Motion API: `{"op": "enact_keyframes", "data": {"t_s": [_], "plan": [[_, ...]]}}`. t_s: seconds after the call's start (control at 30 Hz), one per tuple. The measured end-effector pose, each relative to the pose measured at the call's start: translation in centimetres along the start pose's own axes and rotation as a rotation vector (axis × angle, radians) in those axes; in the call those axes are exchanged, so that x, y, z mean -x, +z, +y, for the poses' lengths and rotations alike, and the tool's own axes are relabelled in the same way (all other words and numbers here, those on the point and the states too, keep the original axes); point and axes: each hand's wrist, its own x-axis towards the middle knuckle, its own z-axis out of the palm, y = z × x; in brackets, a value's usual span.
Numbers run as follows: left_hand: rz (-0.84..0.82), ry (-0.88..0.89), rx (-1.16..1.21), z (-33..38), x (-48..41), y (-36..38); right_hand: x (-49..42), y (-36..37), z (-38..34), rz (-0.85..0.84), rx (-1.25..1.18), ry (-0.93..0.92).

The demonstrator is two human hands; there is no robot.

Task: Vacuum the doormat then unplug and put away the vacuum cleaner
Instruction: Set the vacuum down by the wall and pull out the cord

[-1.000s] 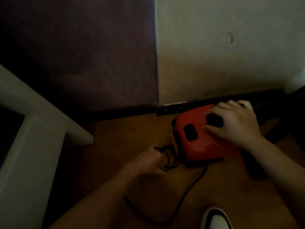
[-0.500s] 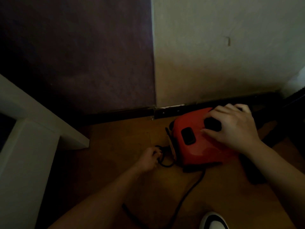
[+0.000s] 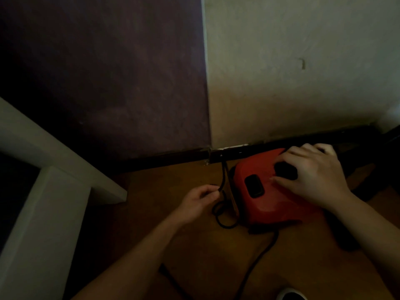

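A red vacuum cleaner [image 3: 268, 198] sits on the wooden floor against the dark baseboard, right of centre. My right hand [image 3: 311, 180] rests flat on its top, fingers spread over a black button. My left hand [image 3: 199, 198] is just left of the vacuum, its fingers pinched on the black power cord [image 3: 223, 178]. From that pinch the cord rises toward the baseboard; below it, the cord loops on the floor and trails toward the bottom edge. No doormat is in view.
A white furniture frame [image 3: 54, 191] stands at the left. The purple wall [image 3: 108, 83] meets a pale wall [image 3: 303, 72] at a corner behind the vacuum. A shoe tip [image 3: 291, 295] shows at the bottom edge. A dark object [image 3: 346, 239] lies right of the vacuum.
My left hand has lifted the cord up and away from the floor, drawing a length taut toward the baseboard. My right hand has stayed on the vacuum's top.
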Motion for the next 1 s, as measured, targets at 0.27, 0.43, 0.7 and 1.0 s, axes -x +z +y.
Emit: {"op": "enact_keyframes", "data": {"t_s": [0.27,0.43,0.7,1.0], "plan": [[-0.018,-0.045,0.143,0.2,0.0,3.6,0.0,0.0,-0.1,0.006,0.000,-0.003],[0.119,-0.027,0.120,-0.4,-1.6,5.5,0.0,0.1,0.0,0.004,0.004,-0.006],[0.102,0.048,0.261,-2.3,0.6,5.9,0.3,0.0,-0.1,-0.001,-0.009,-0.012],[0.018,0.005,0.178,-3.4,1.1,6.3,0.2,-0.3,-0.3,-0.022,-0.011,-0.024]]}}
